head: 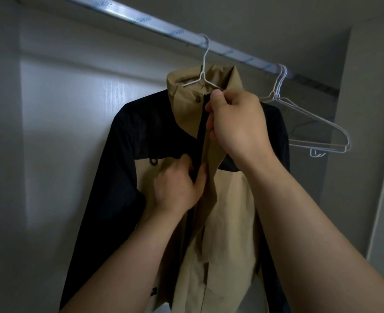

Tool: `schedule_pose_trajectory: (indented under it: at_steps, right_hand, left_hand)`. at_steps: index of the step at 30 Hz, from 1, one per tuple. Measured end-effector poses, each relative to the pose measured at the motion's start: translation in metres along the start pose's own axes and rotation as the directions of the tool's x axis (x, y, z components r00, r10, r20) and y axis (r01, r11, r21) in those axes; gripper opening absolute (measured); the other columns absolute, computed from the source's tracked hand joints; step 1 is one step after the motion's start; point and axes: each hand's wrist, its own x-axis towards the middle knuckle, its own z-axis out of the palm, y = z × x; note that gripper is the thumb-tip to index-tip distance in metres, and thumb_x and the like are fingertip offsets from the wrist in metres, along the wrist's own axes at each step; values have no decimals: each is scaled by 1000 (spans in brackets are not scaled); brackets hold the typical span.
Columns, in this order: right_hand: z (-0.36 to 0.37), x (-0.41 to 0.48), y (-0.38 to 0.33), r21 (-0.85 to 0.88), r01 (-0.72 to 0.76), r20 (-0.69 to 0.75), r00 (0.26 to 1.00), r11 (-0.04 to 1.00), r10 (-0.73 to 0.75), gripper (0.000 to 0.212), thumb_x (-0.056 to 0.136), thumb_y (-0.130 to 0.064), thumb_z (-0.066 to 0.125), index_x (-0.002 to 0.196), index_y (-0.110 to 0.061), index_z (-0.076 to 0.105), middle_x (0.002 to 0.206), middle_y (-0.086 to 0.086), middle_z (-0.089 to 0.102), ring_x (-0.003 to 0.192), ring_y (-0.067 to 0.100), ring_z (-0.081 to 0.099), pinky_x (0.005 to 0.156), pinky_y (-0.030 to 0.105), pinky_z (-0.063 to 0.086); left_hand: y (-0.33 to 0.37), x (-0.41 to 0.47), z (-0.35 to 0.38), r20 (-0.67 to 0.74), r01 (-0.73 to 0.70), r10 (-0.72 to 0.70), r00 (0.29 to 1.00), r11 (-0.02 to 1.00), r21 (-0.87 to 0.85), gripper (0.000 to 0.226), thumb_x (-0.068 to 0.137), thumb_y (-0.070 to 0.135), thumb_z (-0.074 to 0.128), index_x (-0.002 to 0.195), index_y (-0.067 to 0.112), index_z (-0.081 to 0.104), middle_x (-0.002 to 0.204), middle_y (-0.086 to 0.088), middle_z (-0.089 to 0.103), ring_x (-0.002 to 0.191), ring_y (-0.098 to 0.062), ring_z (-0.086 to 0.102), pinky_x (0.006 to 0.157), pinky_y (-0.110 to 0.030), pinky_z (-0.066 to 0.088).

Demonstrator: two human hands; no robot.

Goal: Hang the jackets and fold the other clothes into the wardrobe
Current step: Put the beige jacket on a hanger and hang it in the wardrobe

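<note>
Two bare forearms reach up and forward from the bottom of the view into a dim wardrobe. The left hand [177, 186] is closed on the front of the jacket [220, 211] at chest height, its thumb and fingers pinching the tan fabric beside the black zip strip. Higher up, the right hand [236, 123] is curled into a pinch at the neck of the jacket, thumb tip pressed against the top of the zip line just below the collar; what exactly sits between its fingers is hidden.

The jacket is tan down the body and collar, with black shoulders and sleeves. It hangs on a white wire hanger [203, 73], whose hook is over the rail [154, 23]. The left sleeve drops straight down along the wall side.

The rail is a pale metal bar with faint printed lettering, running from upper left down to the right. Farther right on it hang several empty wire hangers [310, 118], bunched together and close to the jacket's right shoulder.

Behind everything is the wardrobe's back panel [78, 132], pale with a faint wood grain, lit in a soft patch on the left. A plain side wall [367, 109] closes the space on the right.
</note>
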Motion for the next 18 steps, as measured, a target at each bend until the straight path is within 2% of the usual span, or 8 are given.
schedule_pose_trajectory:
  at_steps: [3,6,8,10,12,15,16,18]
  right_hand:
    - [1,-3,4,3,25,25,999,1000,-25,43,102,-36,46,85,-2,67,67,13,66,64,29,64,68,54,54]
    - [-2,-9,9,-45,50,19,999,998,-49,50,102,-44,43,77,-9,69,61,6,66,57,21,62,67,49,55]
    - [-4,-12,14,-59,49,-67,996,997,-53,55,102,-49,39,77,-10,69,59,5,66,58,20,63,65,48,55]
    - [-5,-11,19,-45,43,-139,989,998,-49,41,100,-46,41,88,-20,69,65,1,66,66,19,65,69,48,55]
    - [-3,-7,24,-71,68,-144,987,995,-77,22,98,-35,43,106,-30,62,77,-6,66,72,16,64,69,46,55]
    - [3,1,32,-247,238,-24,967,939,-252,43,92,-15,47,131,-32,52,115,-2,58,92,15,57,68,33,50]
    - [6,4,34,-300,301,28,951,905,-307,50,91,-11,48,137,-31,49,127,0,52,98,16,56,69,32,51]
    - [12,10,38,-355,418,144,908,836,-393,57,91,-10,49,143,-31,44,142,0,44,112,21,56,71,39,55]
  left_hand:
    - [13,35,-17,-138,-55,42,990,995,-87,33,93,56,41,87,24,45,79,11,48,62,-19,54,54,-27,35]
    - [15,64,-31,-187,-105,62,980,967,-232,27,99,45,44,102,19,49,89,6,57,76,-24,61,61,-31,40]
    - [12,75,-37,-194,-113,47,980,934,-340,21,102,35,45,108,16,52,91,8,62,79,-16,63,63,-28,46]
    - [8,80,-41,-182,-104,33,983,912,-396,19,104,29,42,109,16,55,85,16,59,75,2,58,62,-11,41]
    - [4,81,-42,-170,-66,-14,985,889,-452,21,106,28,41,109,16,58,83,18,57,76,10,56,63,-5,40]
    - [0,83,-43,-139,21,-111,984,849,-527,18,105,28,44,109,18,59,87,17,62,79,11,59,66,-5,43]
    - [-1,86,-44,-107,62,-145,984,829,-557,14,104,28,48,109,20,59,89,15,65,78,7,61,65,-7,44]
    - [-5,90,-45,-54,120,-187,981,800,-587,8,101,25,55,108,23,58,84,13,69,74,2,64,63,-10,47]
